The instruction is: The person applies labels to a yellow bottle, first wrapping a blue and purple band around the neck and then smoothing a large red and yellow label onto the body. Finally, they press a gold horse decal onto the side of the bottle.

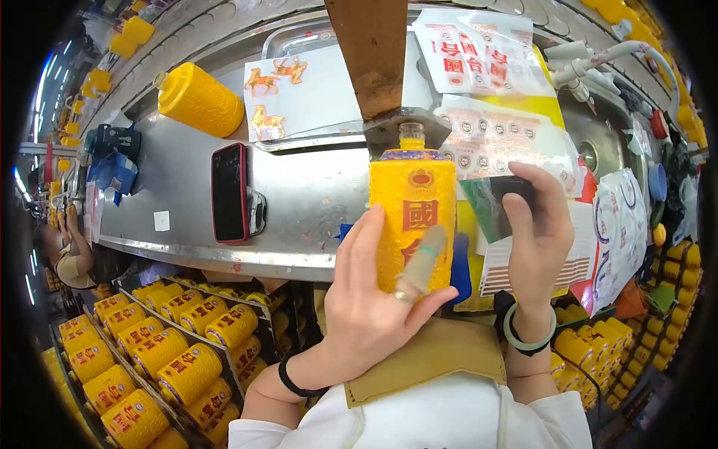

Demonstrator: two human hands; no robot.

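A yellow bottle [419, 182] with red characters and a purple band stands in front of me, its clear neck under a brown bracket. My left hand [366, 303] holds its lower front, with one covered finger lying across the red lettering. To the right of the bottle, my right hand [540, 224] pinches a dark block [514, 196] with a green sheet at its side. Printed decal sheets [490, 135] lie beyond that hand.
A second yellow bottle [200, 99] lies tilted at the upper left. Near it are a phone [229, 193] and a metal tray [329, 138] with a horse decal sheet. Crates of yellow bottles [179, 374] stand lower left. A sink [589, 157] is at right. Another person [75, 251] sits far left.
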